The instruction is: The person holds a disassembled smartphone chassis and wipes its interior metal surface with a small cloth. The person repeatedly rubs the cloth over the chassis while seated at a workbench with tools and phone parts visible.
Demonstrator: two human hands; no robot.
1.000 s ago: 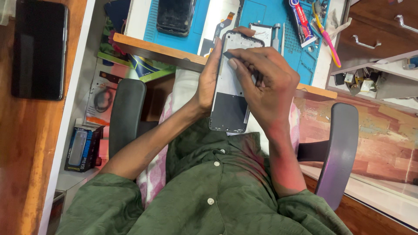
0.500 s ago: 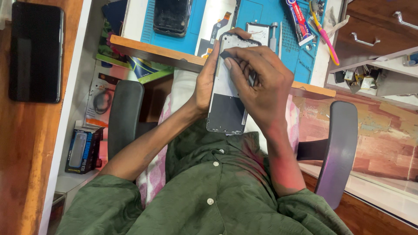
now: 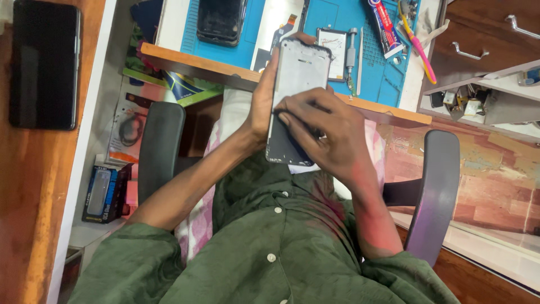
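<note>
I hold an opened phone frame (image 3: 298, 73), grey inside with a dark lower half, upright over my lap. My left hand (image 3: 262, 104) grips its left edge, thumb and fingers wrapped around it. My right hand (image 3: 326, 135) lies across the frame's lower middle, fingers curled and pressing on the dark part; whether a tool is in it is hidden. My green shirt fills the bottom of the view.
A blue work mat (image 3: 371, 62) on the desk carries a dark phone (image 3: 221, 21), a small white part (image 3: 332, 46), a screwdriver (image 3: 351, 53), a tube (image 3: 384, 28) and a pink tool (image 3: 419, 50). A black phone (image 3: 45, 65) lies on wood at left. Chair armrests (image 3: 160, 152) flank me.
My right hand has slid from the top of the frame down to its lower middle. The frame stays held upright in my left hand.
</note>
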